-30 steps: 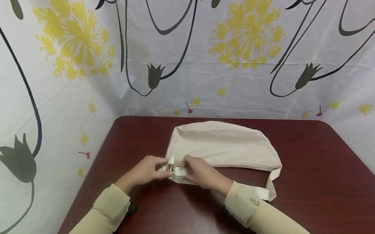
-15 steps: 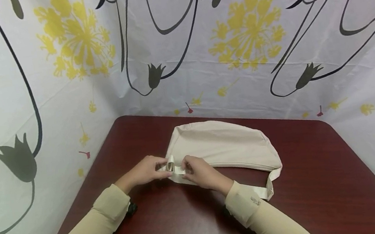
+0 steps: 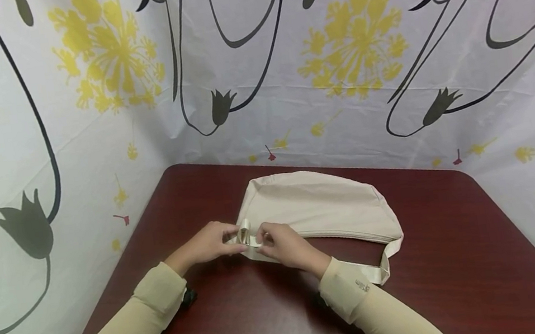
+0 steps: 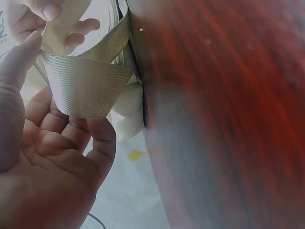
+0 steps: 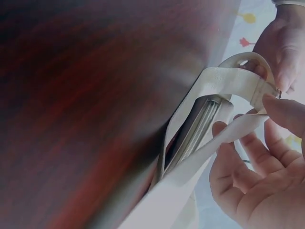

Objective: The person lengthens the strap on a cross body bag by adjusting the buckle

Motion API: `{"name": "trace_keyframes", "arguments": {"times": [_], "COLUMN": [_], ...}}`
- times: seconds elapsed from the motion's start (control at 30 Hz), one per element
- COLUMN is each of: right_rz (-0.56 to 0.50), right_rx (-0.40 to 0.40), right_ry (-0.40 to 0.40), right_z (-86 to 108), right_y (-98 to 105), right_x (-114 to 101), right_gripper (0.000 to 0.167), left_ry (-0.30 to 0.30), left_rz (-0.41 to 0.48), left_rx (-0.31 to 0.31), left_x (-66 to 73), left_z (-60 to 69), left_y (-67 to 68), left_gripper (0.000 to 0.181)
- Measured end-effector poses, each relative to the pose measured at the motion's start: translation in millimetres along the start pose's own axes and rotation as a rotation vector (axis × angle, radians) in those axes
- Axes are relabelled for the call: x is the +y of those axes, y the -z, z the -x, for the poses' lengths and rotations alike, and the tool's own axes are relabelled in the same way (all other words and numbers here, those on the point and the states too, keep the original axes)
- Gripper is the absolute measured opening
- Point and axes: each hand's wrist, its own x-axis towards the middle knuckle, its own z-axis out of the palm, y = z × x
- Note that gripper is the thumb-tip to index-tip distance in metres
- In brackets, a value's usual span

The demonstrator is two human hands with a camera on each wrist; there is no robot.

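Observation:
A cream fabric bag (image 3: 318, 202) lies on the table, its strap toward the person. At the bag's left end the left hand (image 3: 208, 242) grips a looped piece of strap (image 3: 244, 232) between thumb and fingers. Just right of it the right hand (image 3: 285, 243) pinches the strap. The left wrist view has the webbing loop (image 4: 88, 86) over the curled fingers of the left hand (image 4: 57, 157). In the right wrist view the right hand (image 5: 262, 167) holds the strap (image 5: 224, 81) near a small metal piece, beside the bag's zipper (image 5: 200, 129).
The dark red table (image 3: 216, 320) stands against white cloth walls (image 3: 261, 117) with yellow and grey plant prints. The strap's far part (image 3: 370, 273) lies at the bag's lower right. Both forearms reach in from the near edge.
The strap loop at the left hand has risen and widened a little. The right hand has shifted slightly left, and the strap's lower right part has moved slightly left.

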Motion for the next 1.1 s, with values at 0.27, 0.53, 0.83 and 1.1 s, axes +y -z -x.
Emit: {"name": "trace_keyframes", "arguments": {"times": [0.27, 0.53, 0.83, 1.1], "right_rz": [0.038, 0.123, 0.104, 0.101], "right_rx": [0.016, -0.005, -0.083, -0.082], "right_ry": [-0.020, -0.053, 0.036, 0.080], "right_z": [0.1, 1.5, 1.8, 1.9], "right_y": [-0.3, 0.5, -1.1, -2.2], "right_x": [-1.7, -5.3, -1.9, 1.7], "right_gripper": [0.017, 0.020, 0.019, 0.027], "left_ry": [-0.015, -0.004, -0.014, 0.005], "left_rz": [0.014, 0.008, 0.027, 0.011], "left_rx": [0.000, 0.005, 0.012, 0.011], "left_x": [-0.6, 0.7, -0.6, -3.4], "left_z": [-0.3, 0.0, 1.2, 1.4], "left_y": [-0.5, 0.3, -0.1, -1.2], "left_gripper": [0.024, 0.021, 0.024, 0.022]}}
